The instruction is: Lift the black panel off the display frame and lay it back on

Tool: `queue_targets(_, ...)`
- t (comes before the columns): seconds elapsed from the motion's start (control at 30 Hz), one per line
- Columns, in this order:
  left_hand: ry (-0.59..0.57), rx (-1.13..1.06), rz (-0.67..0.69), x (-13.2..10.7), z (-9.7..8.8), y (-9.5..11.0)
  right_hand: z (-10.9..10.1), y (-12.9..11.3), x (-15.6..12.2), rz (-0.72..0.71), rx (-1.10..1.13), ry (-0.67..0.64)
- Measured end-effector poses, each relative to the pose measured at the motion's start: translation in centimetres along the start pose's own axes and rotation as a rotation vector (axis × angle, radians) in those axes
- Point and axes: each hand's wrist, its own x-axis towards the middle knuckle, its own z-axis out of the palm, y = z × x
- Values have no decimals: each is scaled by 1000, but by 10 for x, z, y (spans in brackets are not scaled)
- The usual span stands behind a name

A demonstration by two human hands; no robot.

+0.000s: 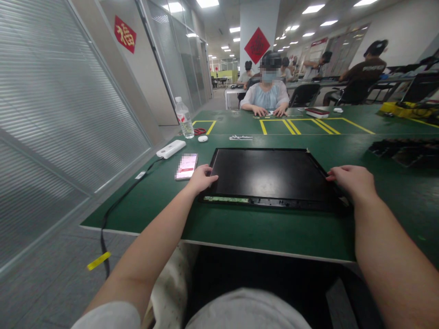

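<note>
A flat black display panel [270, 176] lies on the green table [260, 228] in front of me, with a strip of circuit board along its near edge. My left hand [201, 178] grips the panel's left edge near the front corner, fingers curled over it. My right hand [351, 179] holds the right edge, fingers bent onto the frame. Both forearms reach in from below.
A phone [186, 166], a white power bank [170, 149] with a black cable, a water bottle [184, 118], red scissors [199, 131] and a white mouse [203, 138] sit at left. Black parts [401, 151] lie at right. A person [267, 93] sits opposite; others work behind.
</note>
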Motion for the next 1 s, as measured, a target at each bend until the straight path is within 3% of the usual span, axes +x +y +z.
queue_targets(0.3, -7, 22, -39, -6, 0, 11, 3, 4, 0, 46, 93, -28)
queue_targets(0.7, -14, -81, -66, -5, -2, 9, 6, 11, 8, 61, 143, -46)
queue_targets(1.0, -20, -97, -47, -6, -1, 12, 11, 18, 14, 1, 130, -43)
